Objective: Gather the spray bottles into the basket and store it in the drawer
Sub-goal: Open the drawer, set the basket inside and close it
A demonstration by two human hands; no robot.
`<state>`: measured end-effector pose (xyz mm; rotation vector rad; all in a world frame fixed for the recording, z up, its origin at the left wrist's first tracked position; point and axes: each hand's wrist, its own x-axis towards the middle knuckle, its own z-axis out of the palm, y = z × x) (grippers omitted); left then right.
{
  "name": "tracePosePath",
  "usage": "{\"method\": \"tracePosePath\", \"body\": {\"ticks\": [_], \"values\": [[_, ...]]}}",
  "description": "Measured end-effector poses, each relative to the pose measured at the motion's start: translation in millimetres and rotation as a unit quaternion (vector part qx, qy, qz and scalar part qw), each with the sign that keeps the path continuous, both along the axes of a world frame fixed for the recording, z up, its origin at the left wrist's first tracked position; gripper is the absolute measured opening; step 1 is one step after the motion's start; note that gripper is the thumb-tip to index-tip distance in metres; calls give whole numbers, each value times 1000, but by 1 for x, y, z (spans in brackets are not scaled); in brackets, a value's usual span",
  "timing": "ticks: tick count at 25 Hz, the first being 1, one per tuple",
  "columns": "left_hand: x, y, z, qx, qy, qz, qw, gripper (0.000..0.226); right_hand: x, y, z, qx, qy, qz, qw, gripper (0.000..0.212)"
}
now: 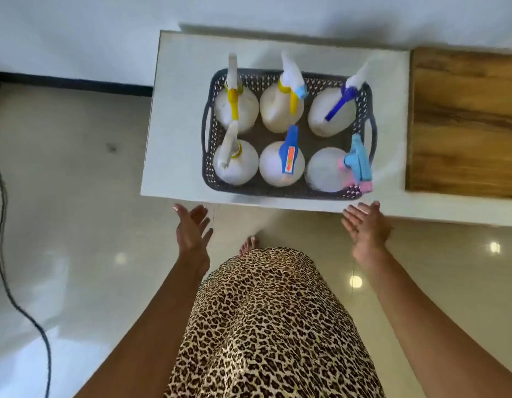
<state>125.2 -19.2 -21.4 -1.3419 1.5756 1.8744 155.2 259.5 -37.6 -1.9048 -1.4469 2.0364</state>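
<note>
Hands, left (191, 228) and right (366, 225), spread empty above glossy, seemingly tiled floor (76, 173), before white countertop (177, 139).

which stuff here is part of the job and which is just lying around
Part of the job:
- dark perforated basket
- six spray bottles standing in it
- left hand and right hand, open, short of the basket

Just lying about:
- black cable on the floor
- wooden surface to the right
</note>
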Motion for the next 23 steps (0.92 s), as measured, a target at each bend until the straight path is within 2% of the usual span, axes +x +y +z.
{"method": "tracePosePath", "body": {"ticks": [5, 9, 18, 23], "values": [[68, 21, -48, 163, -42, 89, 982, 80, 65, -45, -39, -182, 46, -52, 981, 55], [87, 35, -100, 209, -53, 95, 972, 87, 81, -67, -93, -279, 79, -89, 953, 69], [58, 47, -276, 224, -36, 32, 973, 94, 38, -83, -263, -321, 168, -152, 920, 98], [27, 60, -346, 249, -8, 51, 967, 95, 9, -83, -323, -332, 224, -165, 901, 112]]}}
